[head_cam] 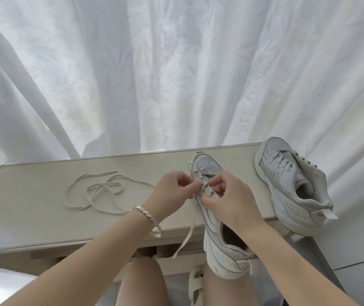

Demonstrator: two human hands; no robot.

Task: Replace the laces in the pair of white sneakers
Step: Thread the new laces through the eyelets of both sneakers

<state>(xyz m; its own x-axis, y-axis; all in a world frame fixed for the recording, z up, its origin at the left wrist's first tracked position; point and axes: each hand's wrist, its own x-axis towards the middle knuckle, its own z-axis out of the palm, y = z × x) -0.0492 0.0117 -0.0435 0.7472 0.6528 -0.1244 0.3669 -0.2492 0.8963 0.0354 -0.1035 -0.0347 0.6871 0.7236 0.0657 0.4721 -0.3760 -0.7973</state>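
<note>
The near sneaker (pixel 212 245), a chunky white shoe of smooth leather panels and grey mesh with a thick ridged sole, lies at lower centre-right of the frame. Its toe points away on the table, and its padded heel hangs past the front edge, over the person's bare right thigh. A flat off-white threaded lace (pixel 187 230) forms a small loop near the toe, and one loose end trails down over the table's edge.

Both hands meet on the eyelet row. The left hand (pixel 172 191) has its fingers curled, thumb and forefinger pinching the threaded lace. The right hand (pixel 229 202) is curled over the shoe's upper, its thumb and fingertips nipping the material beside the eyelets. The knuckles hide which eyelet is being worked and how far the lacing runs.

The far sneaker (pixel 287 180), of the same make, sits at the right end of the table, laced over the forefoot. Its tongue flops open and its heel overhangs the corner.

To the left, a second flat cream loose lace (pixel 105 184) lies in slack overlapping loops on the pale wood-grain table (pixel 33 206). One stretch of it passes behind the left hand.

A segmented silver metal bracelet (pixel 146 216) circles the left wrist.

A cream moulded sandal (pixel 195 281) shows between the knees, cut off at the bottom edge.

A sheer white curtain (pixel 176 74) with a faint leaf pattern fills the upper frame in deep folds.
</note>
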